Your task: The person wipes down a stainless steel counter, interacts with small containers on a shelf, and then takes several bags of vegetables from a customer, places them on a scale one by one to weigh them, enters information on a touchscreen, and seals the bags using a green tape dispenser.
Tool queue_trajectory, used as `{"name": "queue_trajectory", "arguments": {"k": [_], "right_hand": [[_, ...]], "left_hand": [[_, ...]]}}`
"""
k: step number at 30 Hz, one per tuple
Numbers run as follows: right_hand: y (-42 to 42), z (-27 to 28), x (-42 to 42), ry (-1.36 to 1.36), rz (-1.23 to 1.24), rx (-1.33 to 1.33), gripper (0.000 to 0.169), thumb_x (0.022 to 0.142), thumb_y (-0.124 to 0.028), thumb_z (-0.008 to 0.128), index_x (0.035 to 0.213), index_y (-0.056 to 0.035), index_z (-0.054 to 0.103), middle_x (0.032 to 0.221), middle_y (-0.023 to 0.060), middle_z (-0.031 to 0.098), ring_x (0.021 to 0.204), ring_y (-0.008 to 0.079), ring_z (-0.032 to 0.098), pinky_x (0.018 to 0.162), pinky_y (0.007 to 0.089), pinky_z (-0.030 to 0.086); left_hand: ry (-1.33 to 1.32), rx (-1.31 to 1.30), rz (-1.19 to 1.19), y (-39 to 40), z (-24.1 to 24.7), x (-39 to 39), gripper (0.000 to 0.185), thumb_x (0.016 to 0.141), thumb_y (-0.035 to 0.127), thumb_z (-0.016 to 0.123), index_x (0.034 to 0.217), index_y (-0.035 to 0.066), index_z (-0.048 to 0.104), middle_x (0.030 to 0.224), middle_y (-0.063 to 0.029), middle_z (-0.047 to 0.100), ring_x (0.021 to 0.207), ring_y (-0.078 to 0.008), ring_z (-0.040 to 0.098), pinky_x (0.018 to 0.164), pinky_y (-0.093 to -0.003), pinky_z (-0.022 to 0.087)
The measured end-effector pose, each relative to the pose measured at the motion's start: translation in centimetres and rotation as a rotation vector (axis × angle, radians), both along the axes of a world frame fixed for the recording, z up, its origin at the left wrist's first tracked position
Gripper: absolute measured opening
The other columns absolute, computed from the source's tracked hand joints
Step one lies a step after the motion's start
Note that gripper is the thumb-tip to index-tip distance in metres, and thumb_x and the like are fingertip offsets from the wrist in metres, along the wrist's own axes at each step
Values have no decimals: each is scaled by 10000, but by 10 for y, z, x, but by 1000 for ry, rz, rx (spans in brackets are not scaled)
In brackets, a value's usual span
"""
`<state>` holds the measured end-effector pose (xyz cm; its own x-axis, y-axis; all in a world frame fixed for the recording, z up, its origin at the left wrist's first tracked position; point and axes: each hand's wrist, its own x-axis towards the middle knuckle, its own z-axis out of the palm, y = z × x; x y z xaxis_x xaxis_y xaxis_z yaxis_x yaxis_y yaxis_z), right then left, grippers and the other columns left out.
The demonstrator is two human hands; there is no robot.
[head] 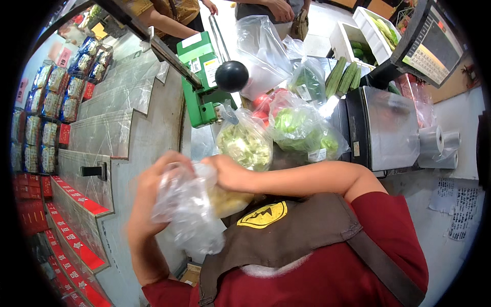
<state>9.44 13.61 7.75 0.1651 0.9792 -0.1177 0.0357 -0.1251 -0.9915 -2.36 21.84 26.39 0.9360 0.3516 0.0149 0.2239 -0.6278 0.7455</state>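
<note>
My left hand (165, 172) is shut on the gathered top of a clear plastic bag (191, 215); motion blurs its fingers. Close by on the right, my right hand (228, 172) grips the same plastic around the bag's neck. Something yellow (230, 201) shows through the plastic below my right wrist, in front of my apron; I cannot tell what it is. Just beyond my hands sits a clear bag of pale green cut vegetables (245, 144), beside a green lever device (199, 80) with a black ball knob (231, 76).
Bagged leafy greens (295, 126), tomatoes (262, 105) and luffa-like gourds (343, 78) lie on the counter. To the right are a scale's metal plate (391, 130), its screen (437, 42) and plastic bag rolls (437, 146). Stepped shelving (99, 134) rises at left. Two people stand across the counter.
</note>
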Motion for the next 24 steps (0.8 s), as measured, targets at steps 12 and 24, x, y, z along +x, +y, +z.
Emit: {"name": "queue_trajectory", "arguments": {"k": [12, 24], "right_hand": [[-22, -10, 116, -520, -185, 497, 172, 855, -169, 627, 993, -78, 675, 931, 97, 658, 900, 280, 633, 807, 399, 507], [-13, 15, 151, -475, -201, 135, 415, 848, -167, 699, 1196, 16, 569, 866, 154, 689, 741, 278, 682, 697, 376, 517]], "left_hand": [[-241, 586, -40, 8, -105, 137, 274, 712, 57, 696, 963, -7, 605, 941, -159, 626, 869, -376, 636, 752, -429, 516], [-742, -623, 668, 65, -157, 91, 297, 848, 60, 699, 1133, 13, 630, 1077, -57, 661, 951, -171, 643, 828, -321, 520]]}}
